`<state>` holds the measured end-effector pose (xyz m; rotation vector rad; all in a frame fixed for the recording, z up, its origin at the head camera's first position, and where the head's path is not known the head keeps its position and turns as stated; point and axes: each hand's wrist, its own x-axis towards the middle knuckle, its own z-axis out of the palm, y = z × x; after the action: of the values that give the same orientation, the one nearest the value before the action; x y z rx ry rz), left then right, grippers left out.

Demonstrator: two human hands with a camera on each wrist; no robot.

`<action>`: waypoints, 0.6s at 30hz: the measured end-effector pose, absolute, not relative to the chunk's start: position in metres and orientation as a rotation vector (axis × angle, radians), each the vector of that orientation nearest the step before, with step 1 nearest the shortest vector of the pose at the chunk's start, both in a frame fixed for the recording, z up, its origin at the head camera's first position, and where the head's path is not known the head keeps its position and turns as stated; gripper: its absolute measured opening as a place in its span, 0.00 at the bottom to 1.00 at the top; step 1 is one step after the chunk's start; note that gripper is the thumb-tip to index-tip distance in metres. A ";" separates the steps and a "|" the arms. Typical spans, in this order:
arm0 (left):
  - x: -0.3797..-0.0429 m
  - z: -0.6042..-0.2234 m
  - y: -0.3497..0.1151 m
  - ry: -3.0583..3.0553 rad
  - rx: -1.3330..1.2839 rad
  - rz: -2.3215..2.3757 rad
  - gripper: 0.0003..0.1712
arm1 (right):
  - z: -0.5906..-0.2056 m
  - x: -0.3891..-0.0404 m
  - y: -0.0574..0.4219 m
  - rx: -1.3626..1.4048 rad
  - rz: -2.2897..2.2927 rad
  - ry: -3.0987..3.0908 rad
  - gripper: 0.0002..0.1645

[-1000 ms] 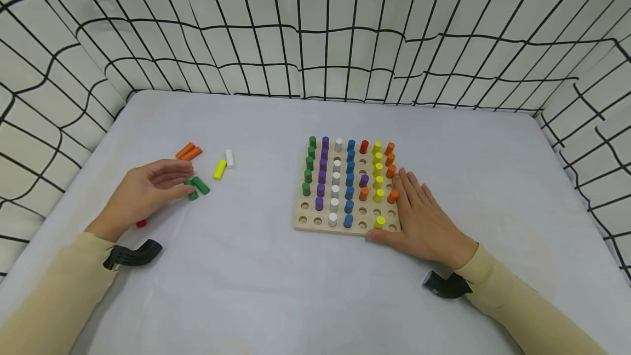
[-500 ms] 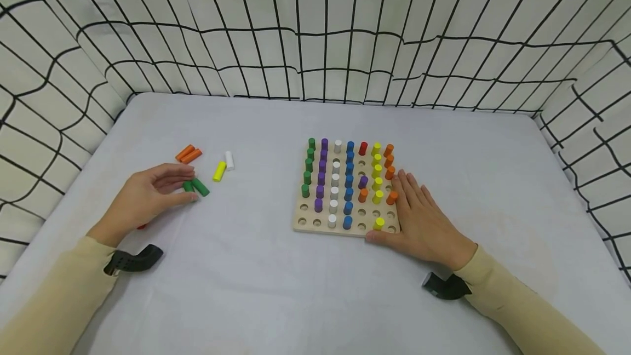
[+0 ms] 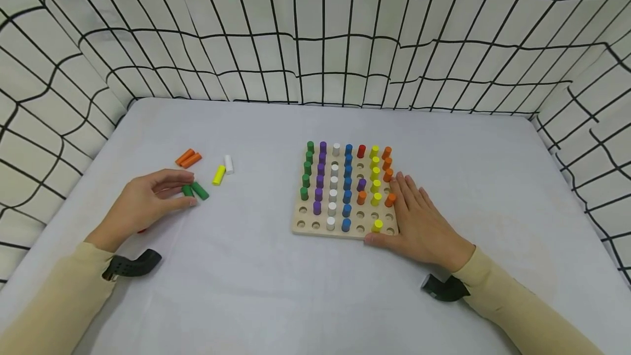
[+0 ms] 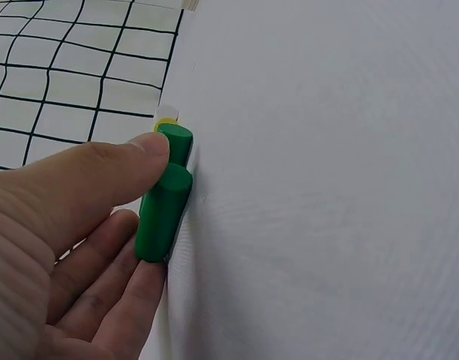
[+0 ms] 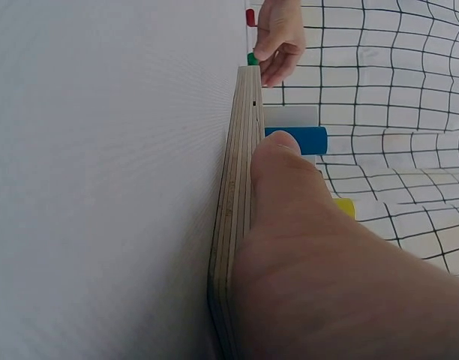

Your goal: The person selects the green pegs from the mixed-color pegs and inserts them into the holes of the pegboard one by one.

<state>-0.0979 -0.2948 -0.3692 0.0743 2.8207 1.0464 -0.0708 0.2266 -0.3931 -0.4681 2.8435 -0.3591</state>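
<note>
My left hand [image 3: 140,204] curves around a green peg [image 3: 187,190] on the white table, thumb at one end, fingers at the other. In the left wrist view this green peg [image 4: 163,217] lies between the thumb [image 4: 151,154] and a fingertip. A second green peg [image 4: 178,139] lies right beyond it. My right hand [image 3: 426,223] lies with straight fingers along the right edge of the wooden pegboard [image 3: 311,230], thumb at its front corner. Upright pegs stand in coloured columns: green, purple, white, blue and yellow among them. In the right wrist view the thumb [image 5: 286,161] presses along the board's edge [image 5: 241,180].
Two orange pegs [image 3: 189,158] lie beyond my left hand. A yellow peg [image 3: 219,175] and a white peg [image 3: 229,164] lie to their right. A red peg [image 5: 250,17] shows near the left hand. Black wire mesh [image 3: 322,37] borders the table's back and sides.
The left thumb has slid from across the green peg toward its near end, and this peg has shifted slightly left. My right hand and the pegboard have kept their places.
</note>
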 end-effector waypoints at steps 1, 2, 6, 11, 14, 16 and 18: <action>-0.098 -0.369 -0.295 2.821 0.076 1.046 0.36 | -0.393 -0.071 0.227 -0.468 -0.357 2.842 0.81; -0.098 -0.369 -0.296 2.820 0.075 1.047 0.36 | -0.393 -0.071 0.226 -0.469 -0.356 2.842 0.81; -0.098 -0.370 -0.296 2.823 0.075 1.045 0.34 | -0.394 -0.071 0.226 -0.469 -0.360 2.844 0.81; -0.097 -0.369 -0.295 2.833 0.076 1.047 0.33 | -0.394 -0.071 0.226 -0.472 -0.366 2.851 0.81; -0.097 -0.370 -0.295 2.839 0.075 1.047 0.33 | -0.395 -0.071 0.226 -0.477 -0.363 2.856 0.81; -0.097 -0.371 -0.295 2.848 0.079 1.035 0.33 | -0.395 -0.071 0.226 -0.479 -0.363 2.859 0.81; -0.098 -0.371 -0.295 2.856 0.084 1.024 0.33 | -0.395 -0.071 0.227 -0.481 -0.366 2.859 0.81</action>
<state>-0.0976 -0.2949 -0.3714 0.0836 2.8559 1.0236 -0.0708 0.2265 -0.3949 -0.4812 2.8586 -0.3656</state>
